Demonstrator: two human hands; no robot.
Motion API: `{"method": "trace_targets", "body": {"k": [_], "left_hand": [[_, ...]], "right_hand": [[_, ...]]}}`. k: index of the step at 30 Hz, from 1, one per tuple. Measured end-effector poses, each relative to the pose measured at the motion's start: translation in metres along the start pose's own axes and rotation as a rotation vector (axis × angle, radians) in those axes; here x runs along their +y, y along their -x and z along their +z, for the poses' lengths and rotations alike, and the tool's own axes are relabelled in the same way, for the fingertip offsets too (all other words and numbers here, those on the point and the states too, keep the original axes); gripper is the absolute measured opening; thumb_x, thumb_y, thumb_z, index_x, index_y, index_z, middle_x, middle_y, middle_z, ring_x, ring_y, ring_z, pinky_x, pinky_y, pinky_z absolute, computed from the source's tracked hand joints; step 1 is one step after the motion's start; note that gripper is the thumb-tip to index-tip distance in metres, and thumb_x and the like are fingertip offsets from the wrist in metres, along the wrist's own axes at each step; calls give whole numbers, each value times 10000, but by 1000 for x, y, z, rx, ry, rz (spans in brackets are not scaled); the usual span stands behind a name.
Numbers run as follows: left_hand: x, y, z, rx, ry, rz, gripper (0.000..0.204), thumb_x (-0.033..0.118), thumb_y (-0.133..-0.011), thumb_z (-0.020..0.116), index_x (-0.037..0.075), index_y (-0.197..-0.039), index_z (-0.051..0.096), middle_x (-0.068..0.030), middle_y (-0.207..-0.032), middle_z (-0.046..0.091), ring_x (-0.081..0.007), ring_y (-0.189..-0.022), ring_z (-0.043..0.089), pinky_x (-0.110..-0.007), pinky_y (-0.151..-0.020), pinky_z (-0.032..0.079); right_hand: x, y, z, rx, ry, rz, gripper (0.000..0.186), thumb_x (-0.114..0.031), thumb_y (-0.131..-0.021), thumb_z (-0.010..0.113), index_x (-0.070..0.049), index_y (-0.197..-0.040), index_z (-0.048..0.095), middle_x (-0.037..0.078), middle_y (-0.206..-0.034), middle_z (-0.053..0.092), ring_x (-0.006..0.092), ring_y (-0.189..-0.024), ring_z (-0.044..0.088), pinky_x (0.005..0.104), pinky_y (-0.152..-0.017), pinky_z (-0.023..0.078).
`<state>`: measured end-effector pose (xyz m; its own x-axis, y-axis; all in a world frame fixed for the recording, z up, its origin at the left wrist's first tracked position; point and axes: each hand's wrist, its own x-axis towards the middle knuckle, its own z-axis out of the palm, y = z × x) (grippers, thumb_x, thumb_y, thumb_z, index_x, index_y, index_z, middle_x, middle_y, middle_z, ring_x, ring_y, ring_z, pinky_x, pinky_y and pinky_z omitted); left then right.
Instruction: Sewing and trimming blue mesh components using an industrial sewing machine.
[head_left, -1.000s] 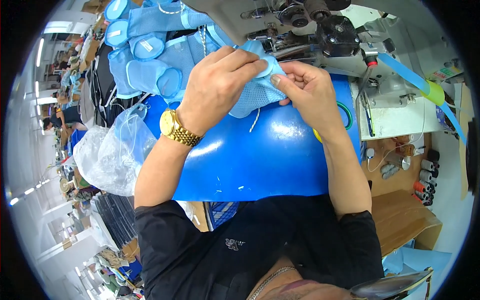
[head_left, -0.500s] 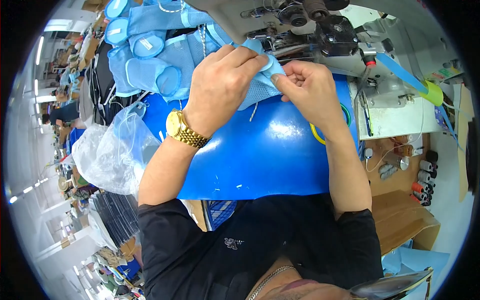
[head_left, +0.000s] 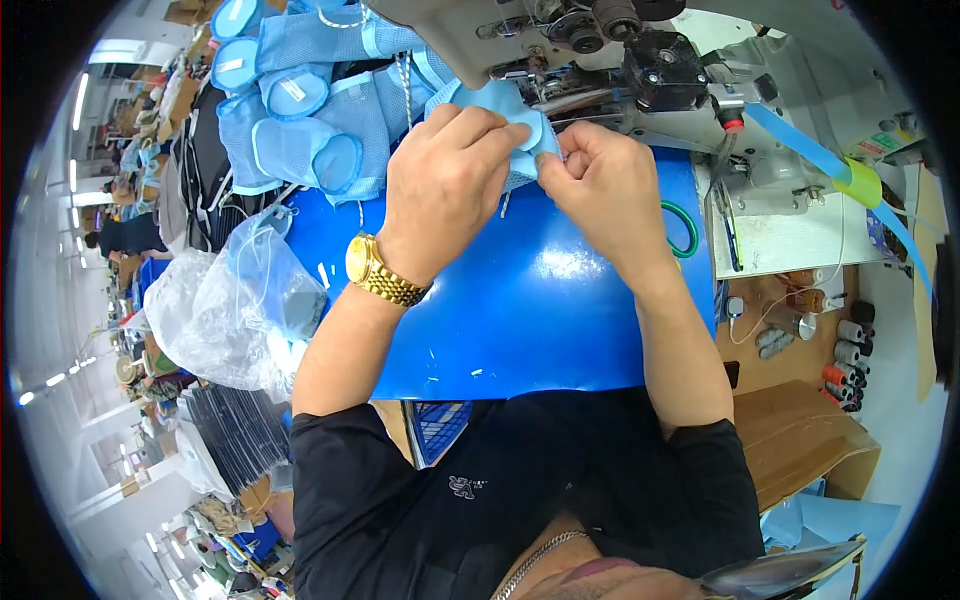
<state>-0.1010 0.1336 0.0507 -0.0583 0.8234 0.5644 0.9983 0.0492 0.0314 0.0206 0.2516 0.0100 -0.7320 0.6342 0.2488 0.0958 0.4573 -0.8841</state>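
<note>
A light-blue mesh fabric piece (head_left: 508,102) with a smooth rounded end sits at the front of the sewing machine (head_left: 560,75). My left hand (head_left: 450,180) is closed on its left side, thumb and fingers pressed together. On the right side of that end, my right hand (head_left: 603,192) pinches the fabric edge, its fingers curled. The part of the fabric under my left hand is hidden. To the left lies a pile of light-blue mesh pouches (head_left: 315,150) with round ends and cords.
A blue tabletop (head_left: 500,330) spreads below my hands, with a green ring-shaped handle (head_left: 682,228) at its right. A clear plastic bag (head_left: 225,310) lies left. Blue tape (head_left: 800,140) runs through a yellow-green holder (head_left: 860,185). Thread spools (head_left: 848,352) and a cardboard box (head_left: 800,440) stand right.
The fabric's rounded end has turned and lies flatter, showing more of its smooth face. My right hand has shifted slightly left and down, uncovering the green handle; my left hand has moved slightly down.
</note>
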Motion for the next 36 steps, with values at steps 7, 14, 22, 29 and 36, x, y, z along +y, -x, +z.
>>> {"method": "trace_targets", "body": {"k": [7, 14, 22, 29, 36], "left_hand": [[11, -6, -5, -74, -61, -76, 228, -5, -748, 648, 71, -959, 691, -66, -817, 606, -253, -750, 581, -359, -647, 481], [14, -4, -6, -17, -30, -95, 229, 15, -713, 648, 83, -929, 684, -34, -828, 585, -224, -739, 564, -348, -651, 466], [15, 1, -7, 11, -12, -85, 242, -8, -749, 653, 65, -977, 692, -58, -885, 633, -242, -780, 587, -359, -702, 479], [19, -1, -6, -31, -42, -77, 212, 6, -763, 661, 66, -964, 692, -50, -875, 636, -241, -780, 588, -358, -695, 477], [26, -6, -2, 25, -120, -182, 170, 53, -744, 663, 86, -909, 686, -38, -816, 609, -225, -773, 570, -354, -672, 420]], "right_hand": [[-2, 1, 15, 147, -73, 45, 177, -173, -737, 710, -10, -740, 642, 99, -577, 623, 262, -513, 619, 362, -532, 494], [0, 10, 29, 282, -61, 51, 180, -145, -741, 709, -22, -841, 626, 88, -568, 605, 255, -517, 609, 377, -522, 482], [2, 10, 7, 27, -202, 96, 136, -122, -759, 637, 12, -773, 656, 120, -584, 591, 227, -489, 562, 344, -497, 435], [12, 9, 5, -48, -326, 80, 149, -124, -778, 644, 21, -791, 673, 109, -576, 587, 137, -494, 555, 298, -501, 432], [2, 6, 1, -19, -284, 112, 172, -144, -790, 660, 13, -844, 702, 92, -644, 667, 127, -548, 612, 274, -541, 473]]}}
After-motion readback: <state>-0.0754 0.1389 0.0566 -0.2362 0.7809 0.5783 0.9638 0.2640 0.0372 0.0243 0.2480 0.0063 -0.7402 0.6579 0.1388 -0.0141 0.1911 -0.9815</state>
